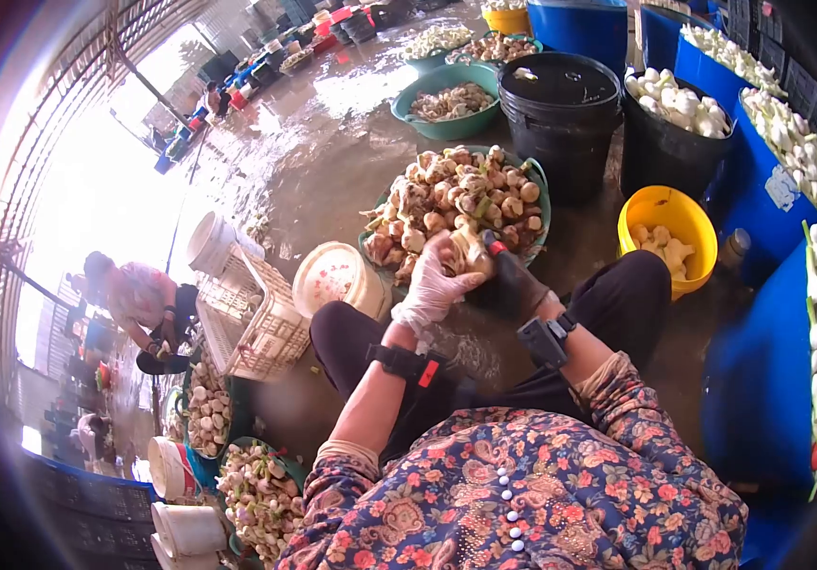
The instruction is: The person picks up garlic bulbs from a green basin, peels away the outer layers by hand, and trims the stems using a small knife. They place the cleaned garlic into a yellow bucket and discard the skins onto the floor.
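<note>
A garlic bulb [468, 255] with pale outer layers is gripped in my left hand [432, 283], which wears a thin whitish glove. Close against the bulb's right side is my right hand [515, 283] in a dark glove, fingers closed around a small tool with a red and black handle [495, 244]. The tool's working end cannot be made out. Both hands are over the near edge of a green basin [543, 226] heaped with untrimmed, brownish garlic bulbs [460, 190].
On the right stand a yellow bucket [631, 223] with peeled bulbs, black buckets [560, 123] and blue tubs [760, 370] topped with white garlic. To the left are a white bucket [342, 280] and a tilted cream crate [261, 328]. Another person [142, 299] bends over farther left.
</note>
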Available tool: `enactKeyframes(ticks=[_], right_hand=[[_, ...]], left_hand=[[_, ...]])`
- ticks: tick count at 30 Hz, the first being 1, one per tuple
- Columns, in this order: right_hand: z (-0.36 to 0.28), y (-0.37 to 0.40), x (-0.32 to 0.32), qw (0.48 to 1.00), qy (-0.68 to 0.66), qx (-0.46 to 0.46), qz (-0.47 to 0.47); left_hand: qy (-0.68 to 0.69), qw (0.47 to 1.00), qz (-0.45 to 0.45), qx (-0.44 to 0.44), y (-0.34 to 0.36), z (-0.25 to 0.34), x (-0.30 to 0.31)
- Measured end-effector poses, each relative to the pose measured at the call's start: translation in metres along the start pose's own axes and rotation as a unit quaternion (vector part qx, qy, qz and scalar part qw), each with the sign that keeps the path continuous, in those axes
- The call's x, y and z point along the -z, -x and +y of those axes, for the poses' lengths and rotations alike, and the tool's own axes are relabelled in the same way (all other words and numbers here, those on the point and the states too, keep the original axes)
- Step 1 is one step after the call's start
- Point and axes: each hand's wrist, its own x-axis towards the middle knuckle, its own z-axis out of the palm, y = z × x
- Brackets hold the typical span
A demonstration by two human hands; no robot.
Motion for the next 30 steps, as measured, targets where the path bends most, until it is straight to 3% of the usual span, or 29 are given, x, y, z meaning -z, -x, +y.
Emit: enactKeyframes(ticks=[1,2,4,5,7,8,9,12,13,15,17,19,21,24,26,28,30], right_hand=[[-0.005,0.004,0.009,0.943,0.296,0.15,-0.015],[0.0,0.005,0.019,0.941,0.314,0.129,-0.011],[0.011,0.007,0.041,0.933,0.349,0.088,-0.007],[0.023,0.007,0.048,0.989,0.131,-0.061,0.039],[0.035,0.005,0.058,0.937,0.341,-0.066,-0.026],[0.041,0.006,0.063,0.944,0.324,-0.066,-0.024],[0.038,0.006,0.06,0.949,0.307,-0.065,-0.021],[0.025,0.01,0.056,0.945,0.289,-0.152,-0.013],[0.016,0.01,0.05,0.941,0.301,-0.155,-0.02],[-0.006,0.02,0.03,0.918,0.351,-0.176,0.057],[0.016,0.026,0.055,0.921,0.388,-0.014,-0.023],[0.021,0.033,0.057,0.928,0.369,0.025,-0.044],[0.013,0.034,0.054,0.955,0.286,-0.072,0.003],[-0.001,0.022,0.049,0.956,0.077,-0.264,0.105],[0.021,0.029,0.057,0.969,0.209,-0.081,0.101],[0.033,0.027,0.062,0.962,0.263,-0.023,0.073],[0.042,0.019,0.073,0.959,0.271,-0.065,0.041]], left_hand=[[-0.083,0.99,0.015,-0.112,0.003,0.011,-0.004],[-0.193,0.966,0.036,-0.171,0.007,0.024,-0.006],[-0.42,0.874,-0.01,-0.243,0.006,0.048,-0.007],[-0.487,0.831,-0.045,-0.267,0.005,0.054,-0.008],[-0.489,0.845,-0.13,-0.173,0.002,0.052,-0.005],[-0.488,0.847,-0.172,-0.125,0.003,0.05,-0.005],[-0.489,0.839,-0.141,-0.192,0.006,0.049,-0.011],[-0.466,0.88,-0.075,-0.055,0.013,0.05,-0.022],[-0.509,0.857,-0.05,-0.062,0.014,0.049,-0.027],[-0.485,0.874,-0.005,-0.045,0.017,0.044,-0.032],[-0.468,0.881,0.034,-0.054,0.016,0.034,-0.032],[-0.432,0.9,0.056,-0.003,0.01,0.012,-0.023],[-0.387,0.92,0.054,0.025,0.005,0.002,-0.018],[-0.198,0.96,0.073,0.183,-0.004,-0.005,-0.008],[-0.061,0.986,0.055,0.144,-0.009,-0.018,-0.002],[0.005,0.994,0.029,0.107,-0.008,-0.005,-0.011],[-0.084,0.995,-0.002,0.046,-0.01,-0.007,-0.012]])
